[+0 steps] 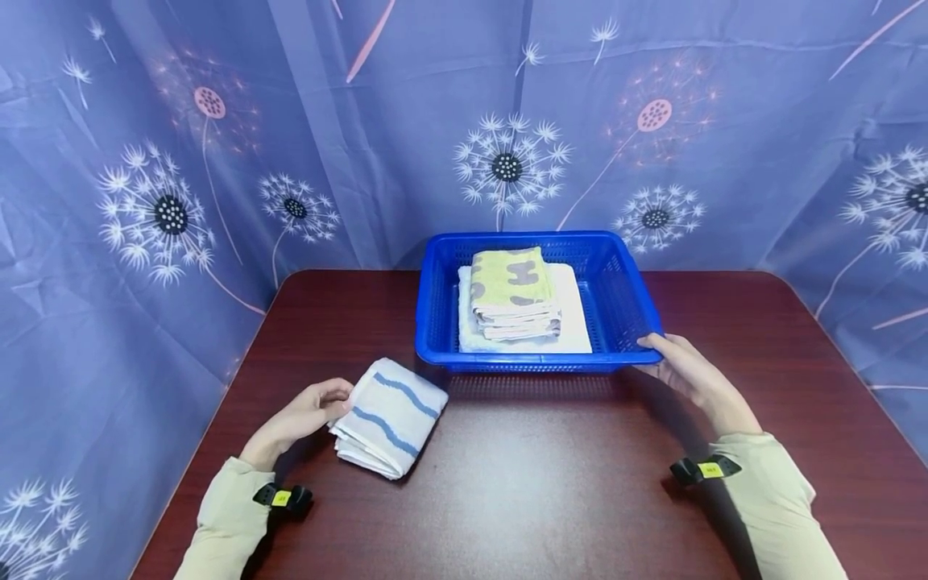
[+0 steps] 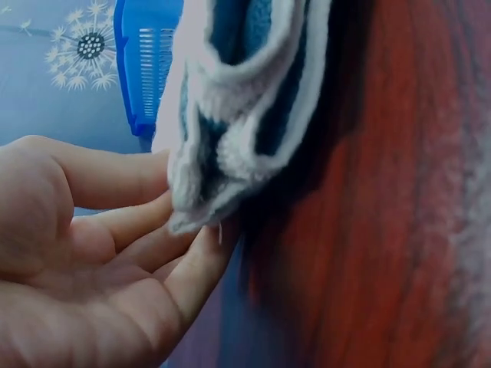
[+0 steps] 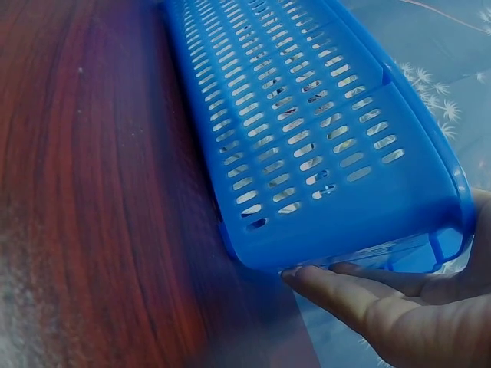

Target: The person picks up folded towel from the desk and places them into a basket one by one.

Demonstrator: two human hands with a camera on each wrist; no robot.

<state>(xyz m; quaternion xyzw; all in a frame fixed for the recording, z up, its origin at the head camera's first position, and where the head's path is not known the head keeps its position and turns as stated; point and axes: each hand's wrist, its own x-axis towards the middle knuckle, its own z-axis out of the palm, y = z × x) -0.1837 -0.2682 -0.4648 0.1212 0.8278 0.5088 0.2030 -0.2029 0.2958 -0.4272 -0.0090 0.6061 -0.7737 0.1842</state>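
Observation:
My left hand [image 1: 308, 415] pinches the left edge of a folded white towel with blue wavy stripes [image 1: 395, 419]. Up close in the left wrist view, the thumb is on one face of the towel's folds [image 2: 230, 146] and the fingers [image 2: 203, 268] are under the other. At the front right corner of a blue plastic basket [image 1: 532, 358], my right hand [image 1: 689, 370] grips the rim, its thumb on top. Fingers reach beneath that corner in the right wrist view. Inside the basket, a folded yellow and grey patterned towel [image 1: 511, 278] lies on a larger white folded towel [image 1: 576, 310].
Both hands work over a dark red-brown wooden table [image 1: 522, 483]. The basket stands at its back, near a blue curtain [image 1: 406, 121] printed with dandelions that surrounds the table's back and sides. The striped towel is just left and in front of the basket.

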